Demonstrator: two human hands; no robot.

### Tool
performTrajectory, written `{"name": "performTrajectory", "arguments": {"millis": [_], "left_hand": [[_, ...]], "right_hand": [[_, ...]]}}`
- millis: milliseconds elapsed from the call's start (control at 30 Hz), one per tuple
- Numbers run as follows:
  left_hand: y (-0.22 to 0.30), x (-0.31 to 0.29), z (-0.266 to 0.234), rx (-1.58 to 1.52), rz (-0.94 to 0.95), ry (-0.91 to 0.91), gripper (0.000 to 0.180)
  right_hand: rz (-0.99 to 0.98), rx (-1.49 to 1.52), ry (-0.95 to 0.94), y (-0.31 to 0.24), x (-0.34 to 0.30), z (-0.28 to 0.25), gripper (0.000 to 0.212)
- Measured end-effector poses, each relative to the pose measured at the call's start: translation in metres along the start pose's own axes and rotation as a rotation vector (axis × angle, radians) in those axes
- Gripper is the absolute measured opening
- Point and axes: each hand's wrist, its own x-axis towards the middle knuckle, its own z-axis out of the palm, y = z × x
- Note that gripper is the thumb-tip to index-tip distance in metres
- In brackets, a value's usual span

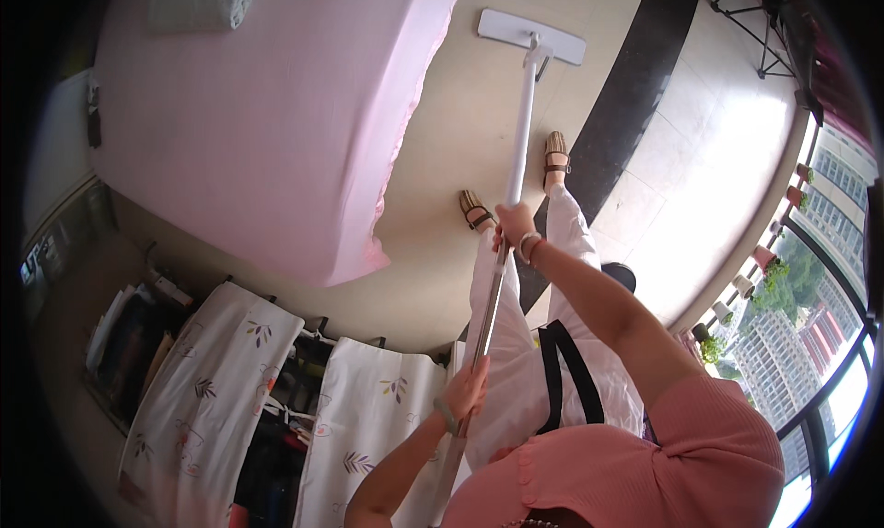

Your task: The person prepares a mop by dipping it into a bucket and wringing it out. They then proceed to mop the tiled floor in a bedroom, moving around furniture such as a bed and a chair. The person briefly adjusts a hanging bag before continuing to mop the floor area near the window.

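Note:
A flat mop [520, 141] with a long white and silver pole runs from beside my body out to the floor ahead. Its white rectangular head [502, 26] lies on the beige floor near the bed's right side. My left hand [468, 390], with a pale bangle at the wrist, is wrapped round the lower silver part of the pole. Farther up, my right hand [516, 226] grips the pole near where silver meets white. The fingers of both hands are closed, partly hidden behind the pole.
A bed with a pink sheet [258, 114] fills the left. Shelves behind white leaf-print curtains [378, 408] stand at the lower left. A black floor strip [635, 86] borders pale tiles [709, 141] on the right. Potted plants [764, 259] line the window, and a black metal frame [773, 54] stands at the far right.

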Motion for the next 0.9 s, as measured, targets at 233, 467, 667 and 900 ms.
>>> {"name": "performTrajectory", "arguments": {"millis": [233,467,667,900], "left_hand": [[-0.162,-0.115,-0.048,0.459,0.145,0.205,0.039],[-0.091,-0.104,-0.015,0.213,-0.128,0.131,0.044],[0.075,0.016,0.051,0.11,-0.108,0.047,0.05],[0.123,0.065,0.092,0.138,0.228,-0.028,0.053]], "right_hand": [[0.373,0.088,-0.098,0.128,-0.137,0.044,0.022],[0.359,0.121,-0.151,0.079,-0.108,0.021,0.024],[-0.022,0.066,-0.039,-0.064,0.022,-0.049,0.023],[-0.103,0.09,0.047,-0.15,0.066,-0.094,0.027]]}}
